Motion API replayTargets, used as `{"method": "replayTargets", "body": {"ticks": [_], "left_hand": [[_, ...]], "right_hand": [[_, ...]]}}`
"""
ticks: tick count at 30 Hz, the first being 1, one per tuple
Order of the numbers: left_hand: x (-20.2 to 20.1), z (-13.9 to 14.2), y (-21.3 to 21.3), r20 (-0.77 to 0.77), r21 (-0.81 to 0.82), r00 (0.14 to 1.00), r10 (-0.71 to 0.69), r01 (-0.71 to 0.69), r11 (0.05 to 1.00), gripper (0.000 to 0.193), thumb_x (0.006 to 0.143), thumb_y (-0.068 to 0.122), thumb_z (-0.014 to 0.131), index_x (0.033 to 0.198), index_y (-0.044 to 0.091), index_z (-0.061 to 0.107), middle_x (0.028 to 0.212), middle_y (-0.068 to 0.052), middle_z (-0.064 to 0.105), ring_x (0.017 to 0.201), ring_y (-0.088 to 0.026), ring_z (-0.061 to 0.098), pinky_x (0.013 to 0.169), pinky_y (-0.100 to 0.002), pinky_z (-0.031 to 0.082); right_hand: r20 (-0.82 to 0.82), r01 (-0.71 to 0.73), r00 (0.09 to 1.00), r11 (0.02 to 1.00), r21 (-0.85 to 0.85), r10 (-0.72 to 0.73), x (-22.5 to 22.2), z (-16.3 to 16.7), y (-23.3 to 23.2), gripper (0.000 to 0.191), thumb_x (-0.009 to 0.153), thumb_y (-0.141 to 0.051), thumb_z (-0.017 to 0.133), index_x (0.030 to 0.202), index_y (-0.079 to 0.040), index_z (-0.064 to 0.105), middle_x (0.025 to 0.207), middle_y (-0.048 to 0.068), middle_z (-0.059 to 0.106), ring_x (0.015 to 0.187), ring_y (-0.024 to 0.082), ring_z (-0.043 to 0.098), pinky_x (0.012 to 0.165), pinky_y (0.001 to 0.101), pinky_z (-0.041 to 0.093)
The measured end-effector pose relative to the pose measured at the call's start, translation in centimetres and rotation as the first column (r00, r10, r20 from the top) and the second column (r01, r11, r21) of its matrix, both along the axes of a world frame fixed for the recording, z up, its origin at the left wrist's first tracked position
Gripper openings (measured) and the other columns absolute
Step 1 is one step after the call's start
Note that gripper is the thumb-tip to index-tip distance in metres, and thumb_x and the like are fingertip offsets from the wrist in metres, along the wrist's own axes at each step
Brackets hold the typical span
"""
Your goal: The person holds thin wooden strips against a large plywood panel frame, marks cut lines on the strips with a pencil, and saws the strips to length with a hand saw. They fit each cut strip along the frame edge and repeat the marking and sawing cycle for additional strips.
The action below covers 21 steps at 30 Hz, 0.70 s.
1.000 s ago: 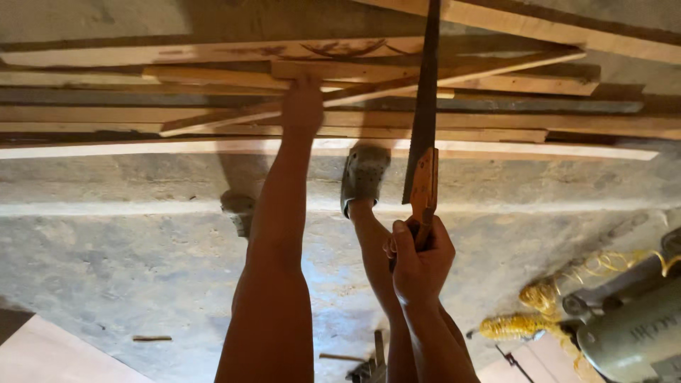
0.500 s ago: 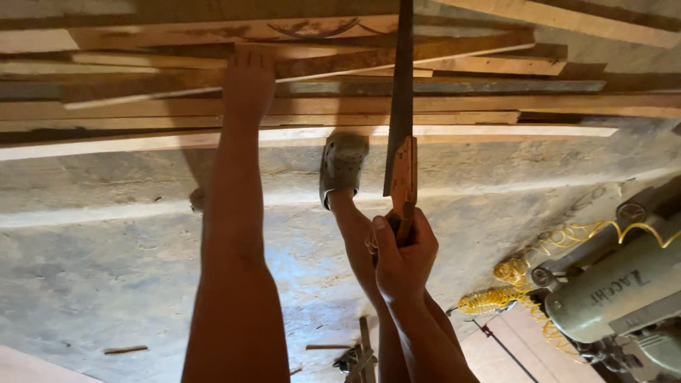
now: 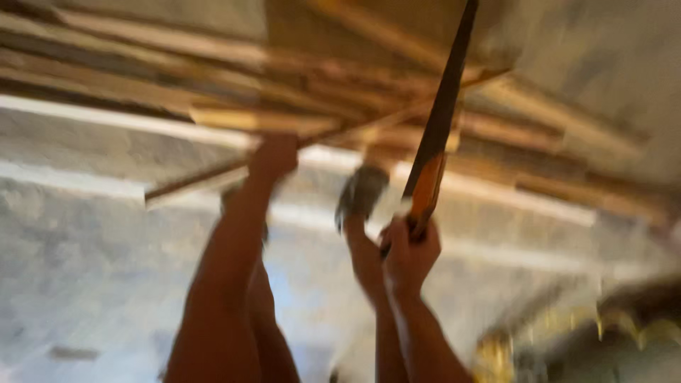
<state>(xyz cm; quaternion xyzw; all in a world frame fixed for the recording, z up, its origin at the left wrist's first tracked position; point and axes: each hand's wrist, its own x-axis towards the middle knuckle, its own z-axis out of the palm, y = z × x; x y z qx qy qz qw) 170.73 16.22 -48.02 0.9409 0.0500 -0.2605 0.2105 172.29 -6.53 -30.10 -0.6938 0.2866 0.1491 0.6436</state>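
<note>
Your right hand [image 3: 410, 250] is closed around the orange handle of the handsaw [image 3: 438, 135], whose dark blade slants up across the stacked wooden planks [image 3: 333, 92]. Your left hand [image 3: 273, 157] rests on a thin slat [image 3: 206, 181] at the stack's near edge; blur hides whether its fingers close. Bare concrete floor [image 3: 92, 284] lies open below.

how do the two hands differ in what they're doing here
The left hand reaches forward and rests on a thin wooden strip; the right hand sits nearer the body, closed around the handsaw by its orange handle. The left arm is stretched farther. Both hands are bare.
</note>
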Motion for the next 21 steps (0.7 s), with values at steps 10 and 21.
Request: {"method": "replayTargets", "body": {"ticks": [10,21], "left_hand": [[1.0,-5.1,0.9,0.271,0.149,0.96,0.069,-0.113,0.982,0.019,0.1,0.012,0.054,0.113,0.004,0.064,0.107,-0.02,0.065,0.102,-0.04,0.068,0.088,-0.054,0.056],[-16.1,6.7,2.9,-0.075,-0.216,0.852,0.519,-0.522,0.825,0.045,0.08,0.019,0.07,0.12,-0.001,0.069,0.107,-0.018,0.068,0.097,-0.035,0.066,0.074,-0.047,0.055]], "right_hand": [[-0.084,-0.299,0.954,0.942,-0.153,0.289,-3.4,-1.2,-2.3,0.008,0.093,0.0,0.062,0.097,-0.002,0.055,0.063,0.005,0.057,0.053,0.012,0.054,0.049,0.028,0.043],[0.222,-0.365,0.897,0.924,-0.112,0.382,-8.6,5.4,4.9,0.01,0.099,0.001,0.06,0.095,-0.004,0.051,0.071,0.004,0.054,0.057,0.013,0.053,0.053,0.03,0.047]]}}
